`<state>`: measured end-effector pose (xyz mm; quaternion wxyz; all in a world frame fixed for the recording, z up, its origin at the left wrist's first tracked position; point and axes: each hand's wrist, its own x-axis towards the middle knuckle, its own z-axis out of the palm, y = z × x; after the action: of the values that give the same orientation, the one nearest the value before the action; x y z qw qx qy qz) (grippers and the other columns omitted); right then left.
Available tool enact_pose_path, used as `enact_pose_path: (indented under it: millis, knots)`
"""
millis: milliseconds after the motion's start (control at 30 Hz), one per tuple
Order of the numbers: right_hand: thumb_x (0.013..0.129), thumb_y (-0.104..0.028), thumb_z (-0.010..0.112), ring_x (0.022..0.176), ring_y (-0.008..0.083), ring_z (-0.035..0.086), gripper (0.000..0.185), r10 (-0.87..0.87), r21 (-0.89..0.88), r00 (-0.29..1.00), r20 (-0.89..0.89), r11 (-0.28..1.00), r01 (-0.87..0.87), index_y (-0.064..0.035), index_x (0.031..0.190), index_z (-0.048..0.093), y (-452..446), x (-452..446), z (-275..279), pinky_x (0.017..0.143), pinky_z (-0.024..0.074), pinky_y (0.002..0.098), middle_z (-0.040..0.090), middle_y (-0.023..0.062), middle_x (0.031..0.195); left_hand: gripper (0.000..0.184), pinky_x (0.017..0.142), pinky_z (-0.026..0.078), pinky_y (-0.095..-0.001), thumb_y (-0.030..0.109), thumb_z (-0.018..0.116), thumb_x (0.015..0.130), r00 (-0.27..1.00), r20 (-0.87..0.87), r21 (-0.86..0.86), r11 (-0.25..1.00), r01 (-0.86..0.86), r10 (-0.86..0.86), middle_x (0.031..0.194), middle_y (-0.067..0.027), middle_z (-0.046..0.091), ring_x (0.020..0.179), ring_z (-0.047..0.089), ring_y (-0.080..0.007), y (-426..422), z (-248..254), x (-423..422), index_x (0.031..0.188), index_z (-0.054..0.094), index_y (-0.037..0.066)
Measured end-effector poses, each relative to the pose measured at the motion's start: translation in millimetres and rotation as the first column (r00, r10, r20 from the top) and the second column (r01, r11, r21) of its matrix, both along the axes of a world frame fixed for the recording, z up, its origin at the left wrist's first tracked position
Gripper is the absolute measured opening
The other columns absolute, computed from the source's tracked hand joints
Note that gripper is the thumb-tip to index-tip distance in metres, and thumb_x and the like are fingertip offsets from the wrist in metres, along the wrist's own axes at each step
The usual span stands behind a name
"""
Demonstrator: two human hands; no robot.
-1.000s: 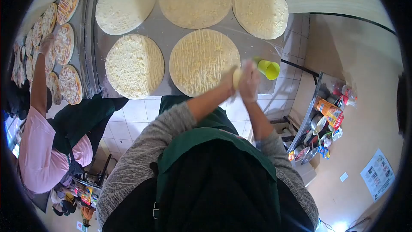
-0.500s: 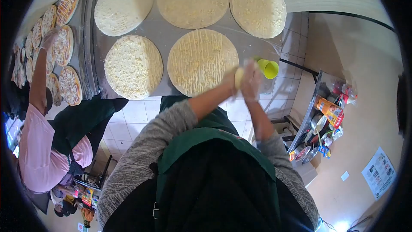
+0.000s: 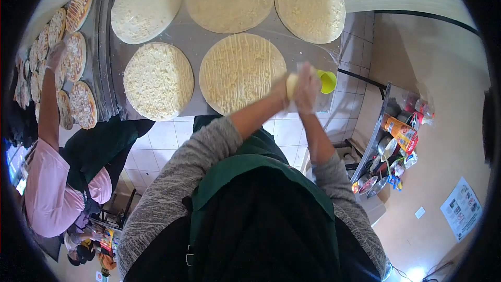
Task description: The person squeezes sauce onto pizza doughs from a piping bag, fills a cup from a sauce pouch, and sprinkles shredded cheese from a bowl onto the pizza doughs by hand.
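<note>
My hands come together over the right end of the metal table (image 3: pixel 183 32). A pale yellow rounded lump (image 3: pixel 292 85) is pressed between them; I cannot tell exactly what it is. My left hand (image 3: pixel 281 94), blurred, closes around its near left side. On its right side, my right hand (image 3: pixel 307 90) in a clear plastic glove grips it, fingers together. Just left of my hands lies a round pizza base (image 3: pixel 242 73) striped with pale cream lines. A yellow-green cup (image 3: pixel 327 82) stands tipped toward me beside my right hand.
More round bases lie about, one thickly covered in grated cheese (image 3: pixel 157 81). At left, a co-worker's gloved hand (image 3: pixel 55 56) reaches over several topped pizzas (image 3: pixel 83 104). A side shelf holding packets and utensils (image 3: pixel 399 134) is at right.
The view has shifted slightly, moving the table and bases a little left. My hands stay together around the pale lump. The co-worker's hand has dropped slightly over the pizzas.
</note>
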<state>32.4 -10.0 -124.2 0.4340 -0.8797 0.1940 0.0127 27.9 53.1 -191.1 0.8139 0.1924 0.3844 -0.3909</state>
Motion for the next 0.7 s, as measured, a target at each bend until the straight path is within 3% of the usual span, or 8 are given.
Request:
enact_pose_path:
  millis: [200,233,267,300,367,533,633,700]
  knots:
    - [0.091,-0.034,0.039,0.064,0.0340,0.052,0.041,0.158,-0.371,0.974,0.164,0.925,-0.087,0.0003,0.079,0.058,-8.0,-45.6,-20.3,0.061,0.0396,0.0418,0.054,0.0182,0.066,0.048,0.097,0.034,-0.0348,0.040,0.033,0.090,0.993,-0.082,-0.172,0.980,-0.101,0.088,0.115,-0.0127,0.053,0.109,0.049,-0.0256,-9.8,-12.8,-47.0,0.120,0.046,0.005]
    - [0.091,-0.034,0.039,0.064,0.0356,0.053,0.043,0.086,-0.219,0.993,0.080,0.973,-0.067,0.0004,0.076,0.059,-12.7,-68.0,-24.3,0.061,0.0400,0.0436,0.055,0.0196,0.065,0.050,0.102,0.029,-0.0324,0.039,0.031,0.090,0.992,-0.084,-0.225,0.968,-0.109,0.092,0.122,-0.0117,0.049,0.117,0.043,-0.0249,-13.1,-14.8,-70.5,0.125,0.042,0.005]
    - [0.091,-0.034,0.039,0.064,0.0353,0.053,0.043,-0.042,-0.101,0.999,-0.008,0.994,0.041,0.0006,0.076,0.059,-5.8,-74.0,-14.0,0.060,0.0399,0.0438,0.055,0.0201,0.065,0.052,0.102,0.028,-0.0324,0.039,0.028,0.090,0.698,-0.637,-0.381,0.653,-0.655,0.328,0.125,-0.0122,0.047,0.118,0.043,-0.0250,-11.4,-3.7,-78.9,0.127,0.040,0.005]
    - [0.091,-0.035,0.039,0.064,0.0350,0.054,0.043,-0.161,0.007,0.980,-0.114,0.987,0.163,0.0008,0.076,0.059,2.4,-74.4,-1.7,0.060,0.0398,0.0440,0.055,0.0206,0.064,0.052,0.102,0.028,-0.0324,0.039,0.028,0.090,0.696,-0.639,-0.380,0.652,-0.656,0.327,0.125,-0.0122,0.047,0.118,0.043,-0.0250,-13.1,-8.9,-78.0,0.127,0.040,0.005]
    - [0.091,-0.036,0.040,0.062,0.0333,0.054,0.045,-0.093,-0.050,0.993,-0.071,0.995,0.090,0.0009,0.075,0.059,-4.6,-48.0,1.1,0.059,0.0398,0.0425,0.055,0.0205,0.064,0.050,0.101,0.030,-0.0332,0.038,0.027,0.090,0.983,-0.149,-0.253,0.957,-0.139,0.104,0.122,-0.0124,0.050,0.114,0.046,-0.0262,-19.2,-29.3,-69.7,0.124,0.044,0.005]
    - [0.090,-0.040,0.041,0.060,0.0280,0.054,0.048,-0.030,-0.077,0.995,0.092,0.996,0.037,0.0015,0.076,0.059,-3.2,12.6,6.7,0.058,0.0395,0.0393,0.056,0.0193,0.064,0.047,0.095,0.037,-0.0361,0.036,0.029,0.090,0.997,-0.073,-0.168,0.985,0.028,-0.041,0.114,-0.0158,0.054,0.105,0.052,-0.0282,-17.4,-18.8,14.1,0.116,0.050,0.005]
    - [0.090,-0.040,0.041,0.059,0.0264,0.053,0.048,-0.070,-0.086,0.997,0.029,0.994,0.072,0.0017,0.075,0.059,-5.1,-29.3,5.9,0.058,0.0396,0.0381,0.057,0.0171,0.065,0.041,0.095,0.037,-0.0353,0.030,0.031,0.090,0.863,0.405,0.142,0.953,0.268,-0.303,0.114,-0.0150,0.054,0.106,0.052,-0.0258,-17.4,-17.5,-46.0,0.116,0.049,0.005]
    - [0.090,-0.038,0.042,0.056,0.0239,0.050,0.046,-0.090,0.050,0.994,0.064,0.995,0.087,0.0016,0.073,0.057,-5.9,-55.4,0.7,0.056,0.0389,0.0366,0.055,0.0136,0.063,0.040,0.092,0.039,-0.0344,0.031,0.033,0.089,0.900,0.369,0.073,0.973,0.221,-0.232,0.112,-0.0135,0.055,0.104,0.053,-0.0245,-27.6,-45.3,-53.7,0.115,0.051,0.006]
